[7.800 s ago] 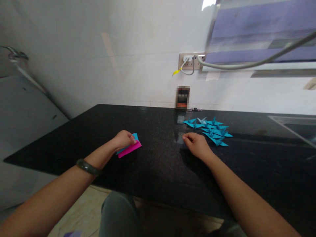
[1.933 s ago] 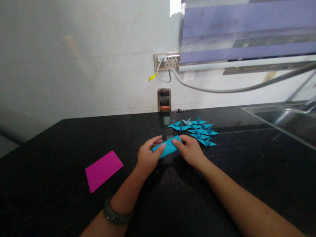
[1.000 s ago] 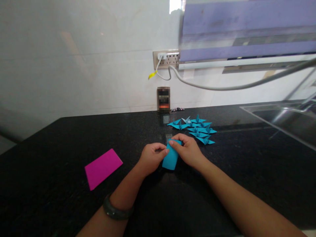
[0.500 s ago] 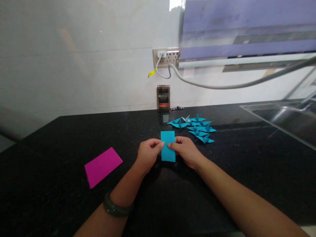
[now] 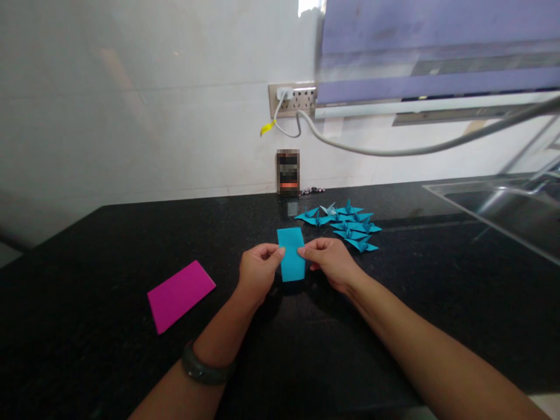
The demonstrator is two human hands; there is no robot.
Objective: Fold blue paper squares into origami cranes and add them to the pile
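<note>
A blue paper (image 5: 291, 256), a narrow upright rectangle, is held up above the dark counter between my two hands. My left hand (image 5: 259, 265) pinches its left edge, thumb in front and fingers behind. On the opposite edge, my right hand (image 5: 329, 259) pinches with thumb and forefinger. Just beyond the right hand stands a cluster of several folded blue paper cranes (image 5: 350, 224), with a paler crane (image 5: 329, 209) at its back. To the left of my left forearm lies a magenta paper rectangle (image 5: 181, 296), flat on the counter.
The black counter (image 5: 109, 251) runs to a tiled wall. A pixelated dark box (image 5: 288, 172) leans there beside a small beaded string (image 5: 312, 191). Above it are a socket panel (image 5: 301, 100) and a hanging cable (image 5: 371, 150). A metal sink (image 5: 516, 204) is at the right.
The blue paper has shifted slightly left and up and tilted a little. My right thumb has moved from the paper's face out to its right edge. The whole view has moved slightly.
</note>
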